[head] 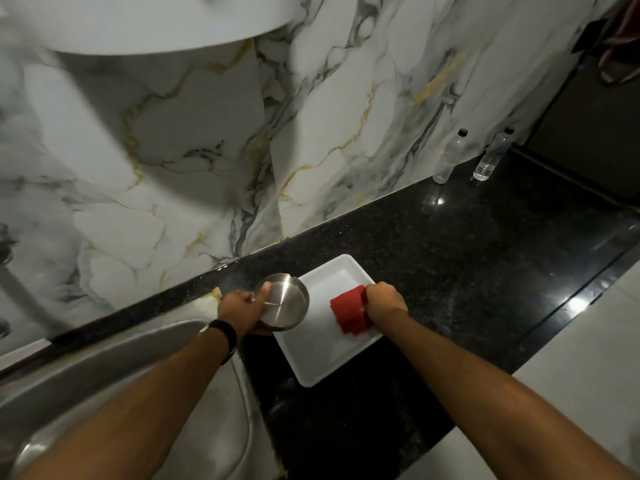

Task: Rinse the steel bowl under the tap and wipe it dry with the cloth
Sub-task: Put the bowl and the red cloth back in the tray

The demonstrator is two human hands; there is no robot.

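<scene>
The round steel bowl (285,301) is tilted at the left edge of a white square tray (318,355). My left hand (240,310) grips its rim, thumb over the inside. A folded red cloth (349,313) lies in the tray's right part. My right hand (386,299) closes on the cloth's far right edge. A steel sink (104,368) sits at the lower left; no tap shows clearly.
The tray rests on a black granite counter (467,271) below a marble-patterned wall (207,150). Two clear plastic bottles (450,157) (493,155) stand at the counter's far right, against the wall. A pale floor (588,358) lies beyond the counter's right edge.
</scene>
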